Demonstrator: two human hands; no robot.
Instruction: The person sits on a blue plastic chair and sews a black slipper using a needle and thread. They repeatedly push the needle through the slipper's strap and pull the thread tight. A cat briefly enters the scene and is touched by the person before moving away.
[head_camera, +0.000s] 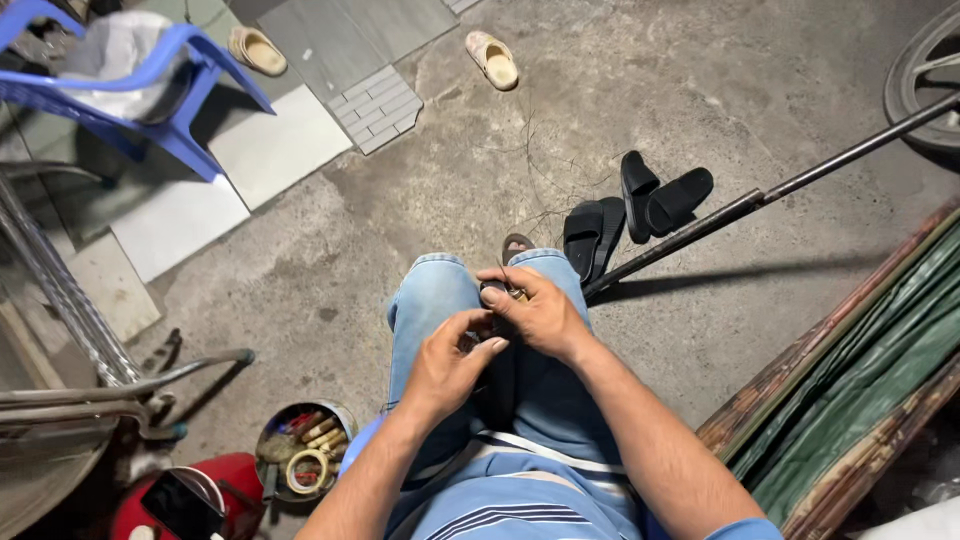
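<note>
- The person sits with the knees (470, 290) in blue jeans, and I use these knees as the landmark for all places.
- The right hand (540, 315) lies on top of the knees, its fingers curled narrowly around a small dark object (497, 292) (too small and too covered to say what it is).
- The left hand (450, 365) is just behind the knees, nearer to the body; its thumb and fingertips pinch closed on the same small object, so both hands meet on it.
- Two black sandals (640, 210) lie on the concrete floor (700, 90) just beyond the knees, to the right.
- A long dark metal rod (760, 196) goes from beside the knees up to the right, passing near the sandals.
- A round tin (305, 450) with tape rolls and small parts stands to the left of the knees, closer to the body.
- A blue plastic chair (150, 90) stands far beyond the knees, on the left.
- Two beige slippers (492, 58) lie well apart from each other, far beyond the knees.
</note>
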